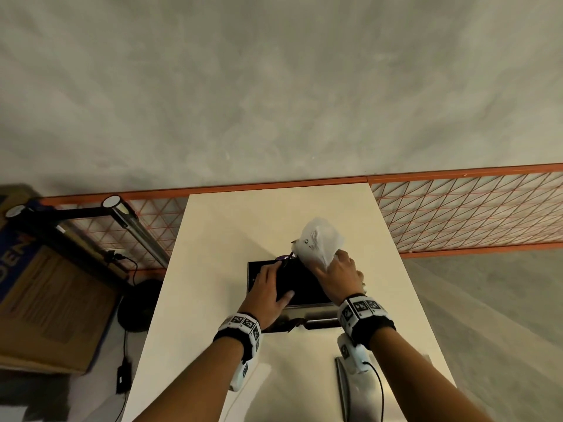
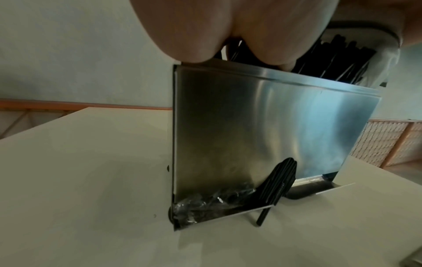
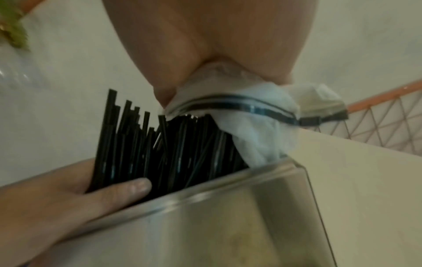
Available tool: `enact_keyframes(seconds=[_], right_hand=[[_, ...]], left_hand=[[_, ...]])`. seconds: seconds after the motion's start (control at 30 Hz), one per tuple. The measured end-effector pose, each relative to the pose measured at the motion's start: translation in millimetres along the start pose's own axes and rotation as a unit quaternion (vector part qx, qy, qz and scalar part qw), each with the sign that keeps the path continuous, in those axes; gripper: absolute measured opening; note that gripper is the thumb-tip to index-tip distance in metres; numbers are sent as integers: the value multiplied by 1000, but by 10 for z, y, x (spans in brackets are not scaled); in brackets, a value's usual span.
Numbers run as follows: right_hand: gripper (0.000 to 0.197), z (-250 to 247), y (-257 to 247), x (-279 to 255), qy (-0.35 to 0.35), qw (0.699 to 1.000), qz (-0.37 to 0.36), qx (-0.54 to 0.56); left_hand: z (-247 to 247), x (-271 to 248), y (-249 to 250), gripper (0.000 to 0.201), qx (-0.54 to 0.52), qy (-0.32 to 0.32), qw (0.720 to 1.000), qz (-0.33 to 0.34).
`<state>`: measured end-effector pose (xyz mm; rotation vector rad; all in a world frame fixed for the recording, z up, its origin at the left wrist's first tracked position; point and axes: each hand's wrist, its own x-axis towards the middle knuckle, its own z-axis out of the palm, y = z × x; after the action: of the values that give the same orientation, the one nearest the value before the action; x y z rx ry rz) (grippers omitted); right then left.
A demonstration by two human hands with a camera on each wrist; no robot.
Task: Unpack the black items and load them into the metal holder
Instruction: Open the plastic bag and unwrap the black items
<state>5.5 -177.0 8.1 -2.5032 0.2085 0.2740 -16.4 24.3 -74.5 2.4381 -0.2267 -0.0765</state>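
A steel holder (image 1: 313,312) stands on the cream table (image 1: 228,226). Many black straws (image 3: 171,144) stand upright in its open top. My left hand (image 1: 271,284) reaches into the top and grips the straws, its thumb (image 3: 128,187) pressed against the near side of the bundle. My right hand (image 1: 338,275) grips a white plastic bag (image 1: 320,242) held mouth-down over the holder's right end; the bag's mouth (image 3: 262,140) still covers the tops of some straws. In the left wrist view the holder's front wall (image 2: 274,126) fills the middle, with straws (image 2: 338,59) poking above it.
A black ribbed lever (image 2: 280,182) and crumpled clear film (image 2: 205,204) sit at the holder's bottom opening. A flat metal piece (image 1: 342,388) lies near the table's front right. Orange wire mesh (image 1: 457,214) runs behind; a cardboard box (image 1: 45,300) and lamp arm (image 1: 122,220) are left.
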Motion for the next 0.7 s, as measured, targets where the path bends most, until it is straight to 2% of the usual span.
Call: enact_keyframes(seconds=[0.13, 0.3, 0.43, 0.53, 0.6, 0.7], right_hand=[[76, 49, -19, -72, -14, 1000, 25, 1], [71, 129, -163, -61, -37, 994, -44, 96], [57, 123, -295, -158, -61, 978, -105, 169], [50, 66, -227, -130, -86, 970, -89, 210], [54, -19, -177, -74, -94, 970, -55, 215], [62, -157, -131, 6, -48, 974, -2, 223]], left_hand=[[-9, -14, 18, 97, -23, -2, 1000, -1], [-7, 27, 32, 122, -64, -1, 997, -46], [7, 94, -38, 110, -94, 18, 995, -40], [-10, 58, 10, 105, -70, 1, 996, -50], [-16, 30, 36, 97, -42, -11, 998, -48], [-58, 13, 58, 83, -30, -10, 999, -38]])
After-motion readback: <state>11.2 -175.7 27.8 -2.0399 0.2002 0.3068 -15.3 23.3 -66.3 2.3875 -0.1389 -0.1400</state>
